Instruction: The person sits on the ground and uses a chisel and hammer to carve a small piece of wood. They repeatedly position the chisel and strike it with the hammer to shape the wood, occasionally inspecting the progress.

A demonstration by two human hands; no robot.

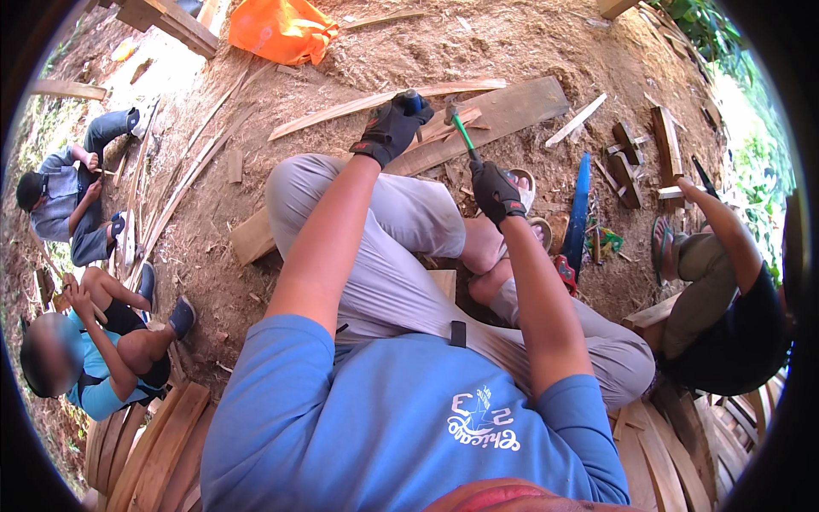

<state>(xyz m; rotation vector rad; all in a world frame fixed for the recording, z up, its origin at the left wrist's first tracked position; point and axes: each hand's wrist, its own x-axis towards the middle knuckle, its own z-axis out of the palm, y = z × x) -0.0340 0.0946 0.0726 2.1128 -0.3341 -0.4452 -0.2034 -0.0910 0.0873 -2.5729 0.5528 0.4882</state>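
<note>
Both arms reached forward, the left further out. The left hand (388, 132), black-gloved, had its fingers clamped around a blue-handled tool (415, 103) above a flat, rough-sawn wooden board (529, 100). The right hand (496, 193), likewise gloved, had its fingers closed on the hammer (461, 130), whose green-and-black handle pointed away and slightly left, its metal head near the tool. Pale shavings covered the ground (589, 51).
</note>
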